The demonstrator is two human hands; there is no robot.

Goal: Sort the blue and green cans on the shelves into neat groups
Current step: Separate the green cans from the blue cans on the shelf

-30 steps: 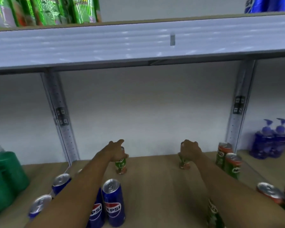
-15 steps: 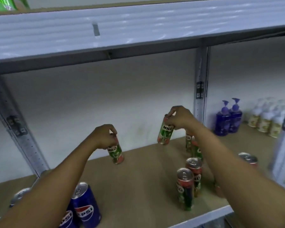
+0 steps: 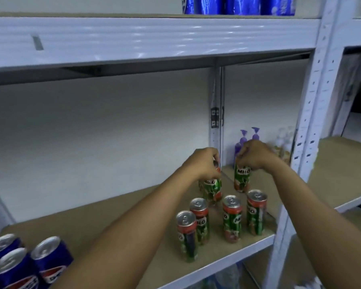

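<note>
Reaching over a pale wooden shelf board set in a white metal rack, a person holds two slim green cylindrical cans by their tops. Fingers of the left hand curl round the rim of one green Milo can, which hangs just under the palm. Beside it, the right hand pinches another Milo can the same way. Four more green cans with shiny silver lids stand upright in front, near the shelf edge. Glossy blue Pepsi cans cluster well apart at lower left.
</note>
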